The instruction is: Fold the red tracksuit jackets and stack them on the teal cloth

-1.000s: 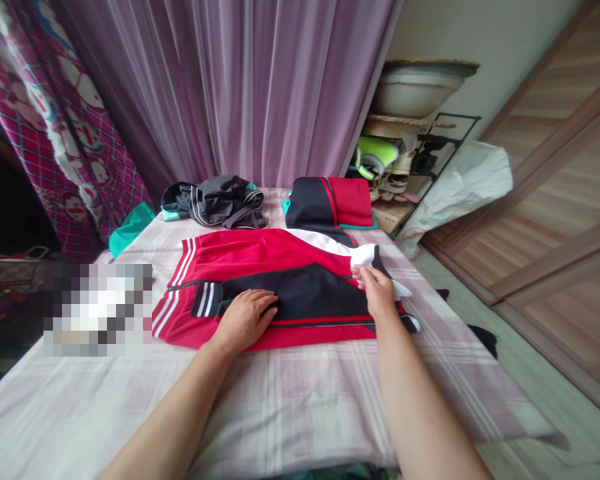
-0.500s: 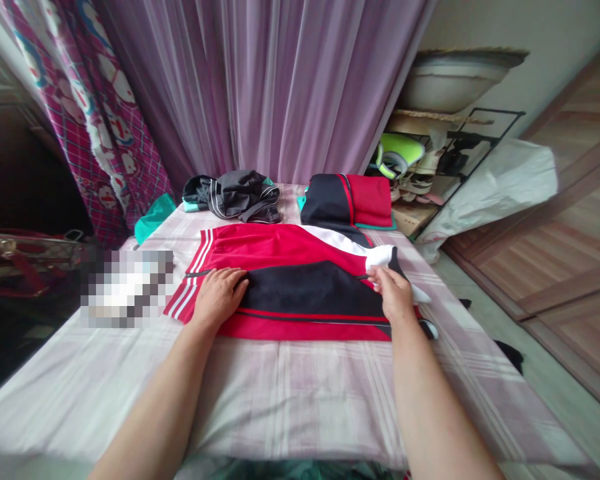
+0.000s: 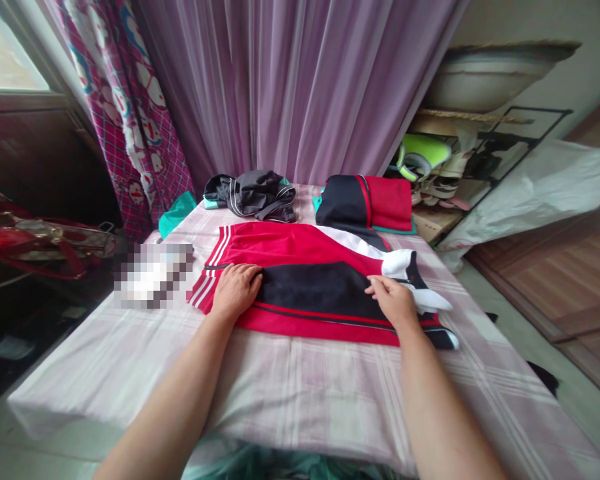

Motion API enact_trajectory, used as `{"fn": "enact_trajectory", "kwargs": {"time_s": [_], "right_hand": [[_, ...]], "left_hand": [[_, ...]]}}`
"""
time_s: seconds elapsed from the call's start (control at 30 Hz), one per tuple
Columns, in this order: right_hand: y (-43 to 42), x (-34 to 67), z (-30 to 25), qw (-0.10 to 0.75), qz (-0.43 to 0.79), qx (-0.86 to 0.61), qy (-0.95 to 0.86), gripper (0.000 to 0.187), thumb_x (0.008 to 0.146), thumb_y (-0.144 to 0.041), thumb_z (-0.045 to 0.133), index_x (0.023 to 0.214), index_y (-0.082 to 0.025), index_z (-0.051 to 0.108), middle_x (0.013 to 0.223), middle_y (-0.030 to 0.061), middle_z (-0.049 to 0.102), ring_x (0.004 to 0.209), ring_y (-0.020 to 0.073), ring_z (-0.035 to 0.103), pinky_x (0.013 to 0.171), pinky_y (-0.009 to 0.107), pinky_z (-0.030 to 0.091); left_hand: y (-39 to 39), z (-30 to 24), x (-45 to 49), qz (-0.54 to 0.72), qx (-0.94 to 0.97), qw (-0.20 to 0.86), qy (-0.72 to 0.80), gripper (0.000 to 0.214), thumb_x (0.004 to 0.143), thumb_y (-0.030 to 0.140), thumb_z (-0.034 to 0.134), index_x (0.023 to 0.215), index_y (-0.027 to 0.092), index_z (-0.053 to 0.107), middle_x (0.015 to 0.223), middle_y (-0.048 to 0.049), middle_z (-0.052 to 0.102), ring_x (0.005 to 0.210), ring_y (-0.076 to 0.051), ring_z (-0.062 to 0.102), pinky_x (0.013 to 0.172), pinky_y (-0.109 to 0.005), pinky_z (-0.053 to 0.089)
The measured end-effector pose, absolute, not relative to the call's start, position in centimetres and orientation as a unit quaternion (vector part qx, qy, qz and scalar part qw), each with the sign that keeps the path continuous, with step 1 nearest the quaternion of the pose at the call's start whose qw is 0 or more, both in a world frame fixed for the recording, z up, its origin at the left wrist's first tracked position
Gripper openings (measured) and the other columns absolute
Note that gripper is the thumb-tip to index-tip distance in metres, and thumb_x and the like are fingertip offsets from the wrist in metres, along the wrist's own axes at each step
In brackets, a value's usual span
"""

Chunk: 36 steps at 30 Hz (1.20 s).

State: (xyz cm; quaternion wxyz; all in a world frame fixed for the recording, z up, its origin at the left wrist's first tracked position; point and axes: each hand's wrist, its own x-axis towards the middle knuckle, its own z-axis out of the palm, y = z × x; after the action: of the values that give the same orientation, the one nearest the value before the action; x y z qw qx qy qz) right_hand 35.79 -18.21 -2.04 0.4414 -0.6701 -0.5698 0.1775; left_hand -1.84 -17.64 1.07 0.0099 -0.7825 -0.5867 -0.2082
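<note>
A red, black and white track jacket lies partly folded across the checked cloth, its white-striped ribbed hem to the left. My left hand rests flat on its left part, fingers stretched out over the black panel's edge. At the right end, near the white and black trim, my right hand has thumb and forefinger pinched together on the black fabric. Its remaining fingers are curled and partly hidden.
Behind the jacket sit a crumpled dark grey garment and a folded black-and-red garment. A pixelated object is at the left. A shoe rack with a large basin stands right of the table.
The view has turned a little left. My right hand has drawn back slightly from the white trim onto the black panel. The left hand stays on the jacket.
</note>
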Motion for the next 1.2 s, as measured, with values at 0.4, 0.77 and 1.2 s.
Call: {"fn": "enact_trajectory", "kwargs": {"time_s": [0.4,0.77,1.2], "right_hand": [[-17.3,37.4,-2.7,0.503,0.198,-0.688,-0.484,0.046,0.075,-0.059,0.061,0.089,-0.017,0.077,0.064,0.0048,0.073,0.052,0.0174,0.063,0.054,0.029,0.051],[-19.0,40.1,-2.0,0.477,0.109,-0.704,-0.515,0.049,0.079,-0.062,0.053,0.083,-0.019,0.076,0.06,0.0046,0.072,0.054,0.0194,0.064,0.06,0.031,0.05],[-20.6,30.4,-0.2,0.312,-0.038,-0.536,-0.783,0.04,0.093,-0.037,0.05,0.125,-0.023,0.069,0.137,0.0109,0.063,0.127,0.0293,0.056,0.107,0.046,0.043]], "left_hand": [[-17.7,1.1,-1.9,-0.213,-0.785,0.007,-0.582,0.037,0.098,0.037,0.041,0.116,0.022,0.07,0.118,-0.0086,0.074,0.111,-0.027,0.065,0.106,-0.046,0.041],[-17.5,1.0,-1.9,-0.203,-0.785,0.022,-0.585,0.037,0.098,0.038,0.04,0.115,0.024,0.07,0.116,-0.0078,0.075,0.109,-0.027,0.066,0.104,-0.046,0.043],[-17.5,1.2,-1.7,-0.196,-0.783,0.025,-0.59,0.039,0.097,0.038,0.04,0.115,0.022,0.07,0.116,-0.0096,0.074,0.11,-0.029,0.066,0.104,-0.046,0.043]]}}
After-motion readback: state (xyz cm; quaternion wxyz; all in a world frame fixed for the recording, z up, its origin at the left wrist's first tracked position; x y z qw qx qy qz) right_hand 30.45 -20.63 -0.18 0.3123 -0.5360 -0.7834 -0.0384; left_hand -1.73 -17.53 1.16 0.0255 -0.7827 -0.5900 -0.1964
